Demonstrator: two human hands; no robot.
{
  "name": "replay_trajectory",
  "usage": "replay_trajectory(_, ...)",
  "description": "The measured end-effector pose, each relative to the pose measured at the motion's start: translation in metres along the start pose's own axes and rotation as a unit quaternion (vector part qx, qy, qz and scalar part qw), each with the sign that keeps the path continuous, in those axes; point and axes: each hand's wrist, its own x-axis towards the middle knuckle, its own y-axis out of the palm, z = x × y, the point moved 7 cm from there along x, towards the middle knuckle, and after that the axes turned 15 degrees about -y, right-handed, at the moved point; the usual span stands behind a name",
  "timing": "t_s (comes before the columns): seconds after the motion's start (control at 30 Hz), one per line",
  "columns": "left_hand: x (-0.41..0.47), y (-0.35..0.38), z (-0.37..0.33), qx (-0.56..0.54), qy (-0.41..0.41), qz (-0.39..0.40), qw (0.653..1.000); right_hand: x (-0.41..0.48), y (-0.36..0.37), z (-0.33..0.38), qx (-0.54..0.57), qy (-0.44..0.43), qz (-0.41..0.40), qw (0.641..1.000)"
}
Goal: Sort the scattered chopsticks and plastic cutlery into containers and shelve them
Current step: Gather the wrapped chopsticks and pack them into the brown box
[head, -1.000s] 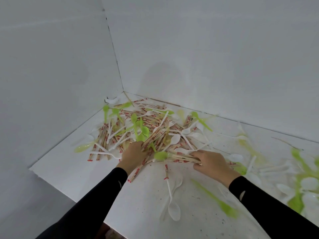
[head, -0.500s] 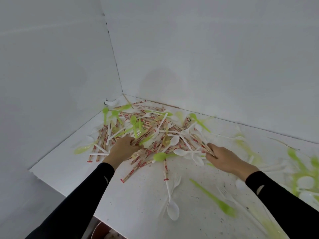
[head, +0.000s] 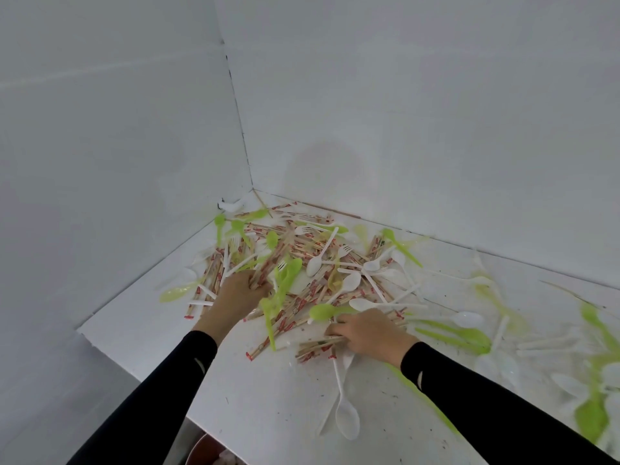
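White walls meet in a corner at the upper middle of the frame, and below them a white table [head: 268, 404] carries the heap [head: 322, 263] of paper-wrapped chopsticks mixed with green and white plastic cutlery, with more cutlery strewn towards the right edge. The left hand [head: 240, 295], at the heap's left side, has its fingers [head: 256, 280] curled round a bunch of chopsticks [head: 268, 268]. The right hand [head: 367, 330], at the heap's lower edge, has its fingers clamped over a second bundle [head: 315, 347] lying flat on the table. The step looks like gathering chopsticks apart from the cutlery. To do it well, each bunch should be drawn out lengthwise so the sticks stay parallel, and the green spoon [head: 280, 297] lying across them beside the left hand should be shed before lifting. A white spoon [head: 345, 414] lies partly under the right bundle and may drag along. No container is clearly in view.
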Motion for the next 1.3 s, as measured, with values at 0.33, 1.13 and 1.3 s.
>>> replay_trajectory(0.33, -0.009, 0.054, -0.024, 0.087, 0.032, 0.002, 0.996, -0.058, -0.057, -0.042, 0.127, 0.152, -0.383, 0.902)
replay_trajectory(1.13, 0.01, 0.023, -0.05, -0.239, 0.009, 0.062, 0.969, -0.077, -0.083, -0.065, 0.357, 0.281, -0.402, 0.795)
replay_trajectory(1.3, 0.002, 0.021, -0.051, -0.293, 0.006, 0.076, 0.953, -0.021, -0.055, -0.026, 0.112, 0.171, -0.106, 0.973)
